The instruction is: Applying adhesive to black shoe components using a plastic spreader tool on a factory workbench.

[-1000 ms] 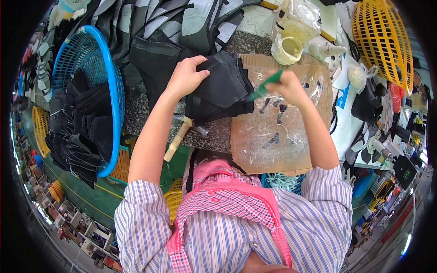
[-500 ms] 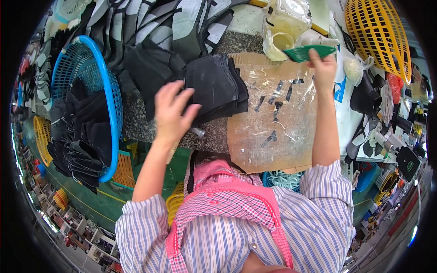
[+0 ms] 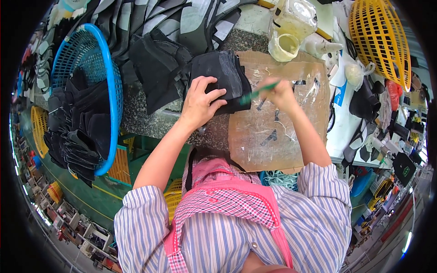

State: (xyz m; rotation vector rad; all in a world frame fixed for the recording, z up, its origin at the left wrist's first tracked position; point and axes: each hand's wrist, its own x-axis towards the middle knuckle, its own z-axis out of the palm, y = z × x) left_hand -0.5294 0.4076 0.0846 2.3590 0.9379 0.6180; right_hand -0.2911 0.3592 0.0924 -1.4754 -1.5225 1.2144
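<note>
A stack of black fabric pieces (image 3: 223,68) lies on the table, its right side overlapping a brown cardboard sheet (image 3: 259,150). My left hand (image 3: 199,101) rests on the stack's near left part, fingers spread. In my right hand (image 3: 281,94) is a green flat scraper (image 3: 257,93), blurred by motion. Its edge meets the stack's right side or is just over it; I cannot tell which. Beyond the cardboard stands a translucent container (image 3: 293,20) with a cream-coated round opening (image 3: 287,45).
At left a blue basket (image 3: 111,95) holds many black pieces (image 3: 84,125). More black pieces (image 3: 154,68), some with grey faces, are heaped along the far left. A yellow basket (image 3: 380,34) stands at the far right, near a tied plastic bag (image 3: 357,73).
My right hand has brought the green scraper from beside the container leftward and nearer, to the black stack. My left hand has moved right and come down onto the stack.
</note>
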